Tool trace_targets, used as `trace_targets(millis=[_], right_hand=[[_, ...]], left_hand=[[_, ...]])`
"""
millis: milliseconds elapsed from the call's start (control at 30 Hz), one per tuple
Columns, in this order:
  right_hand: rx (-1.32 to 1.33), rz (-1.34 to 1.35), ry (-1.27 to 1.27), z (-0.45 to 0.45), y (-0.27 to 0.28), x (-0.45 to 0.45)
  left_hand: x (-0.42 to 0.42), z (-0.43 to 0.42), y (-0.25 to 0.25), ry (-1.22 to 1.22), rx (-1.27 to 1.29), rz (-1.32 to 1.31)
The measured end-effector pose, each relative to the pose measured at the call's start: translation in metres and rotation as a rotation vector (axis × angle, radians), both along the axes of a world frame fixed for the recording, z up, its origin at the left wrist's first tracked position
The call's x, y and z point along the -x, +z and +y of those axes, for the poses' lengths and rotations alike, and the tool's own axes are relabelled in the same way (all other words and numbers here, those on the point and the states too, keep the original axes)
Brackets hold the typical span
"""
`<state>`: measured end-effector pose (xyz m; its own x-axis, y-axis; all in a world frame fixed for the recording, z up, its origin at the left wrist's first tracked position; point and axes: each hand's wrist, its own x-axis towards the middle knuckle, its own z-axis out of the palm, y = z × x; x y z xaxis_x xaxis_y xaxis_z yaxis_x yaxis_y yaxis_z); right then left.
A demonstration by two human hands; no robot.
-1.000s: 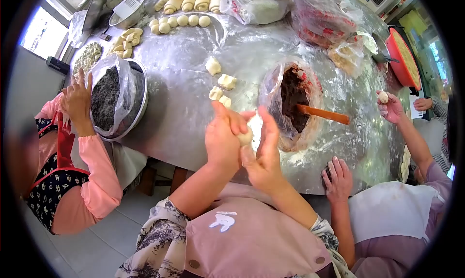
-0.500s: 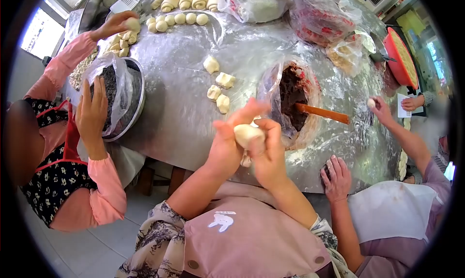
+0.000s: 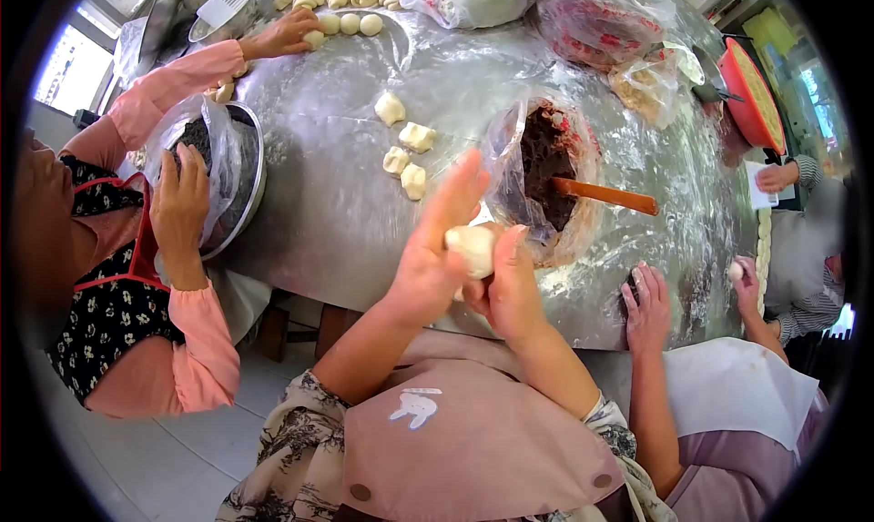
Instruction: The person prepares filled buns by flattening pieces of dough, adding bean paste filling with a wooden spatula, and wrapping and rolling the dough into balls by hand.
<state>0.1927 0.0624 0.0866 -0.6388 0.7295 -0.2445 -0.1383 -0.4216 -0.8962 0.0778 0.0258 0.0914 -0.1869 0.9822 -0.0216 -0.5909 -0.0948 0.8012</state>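
Observation:
A pale dough ball [image 3: 472,250] sits between my two hands, above the table edge nearest me. My left hand [image 3: 426,258] holds it at the thumb and palm, with the long fingers stretched upward. From the other side my right hand [image 3: 512,290] grips the ball, its thumb up along it and its fingers curled below. The ball's underside is hidden. Several dough pieces [image 3: 417,138] lie on the metal table beyond my left hand. Near my right hand stands a plastic-lined container of dark red-brown filling [image 3: 544,172], with a wooden stick [image 3: 605,195] in it.
At left, a person's hand [image 3: 180,194] rests at a bowl of dark filling [image 3: 259,172]; their other hand [image 3: 289,35] holds a dough ball beside others. On the right, a co-worker's hand [image 3: 648,308] lies on the floured table [image 3: 319,222]. A red basin [image 3: 751,99] stands farther back.
My hands have shifted slightly around the dough ball, the left fingers now pointing higher. The left person's far hand moved right to the dough-ball row. The right co-worker's far hand moved toward the near edge.

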Motion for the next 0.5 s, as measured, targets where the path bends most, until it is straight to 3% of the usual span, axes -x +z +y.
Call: trace_targets(millis=[100,200,333,500], right_hand=[[-0.076,-0.016,0.015,-0.003,0.001,0.004],[-0.216,-0.073,-0.028,-0.002,0.003,-0.001],[0.538,0.287,-0.079,0.004,0.007,-0.034],[0.632,0.42,-0.163,0.006,-0.005,-0.051]], left_hand=[[0.005,0.004,-0.015,-0.023,-0.113,0.349],[0.003,0.005,-0.021,-0.066,-0.046,0.373],[-0.011,0.012,-0.005,-0.132,0.023,0.099],[-0.018,0.016,-0.007,-0.113,-0.078,0.532]])
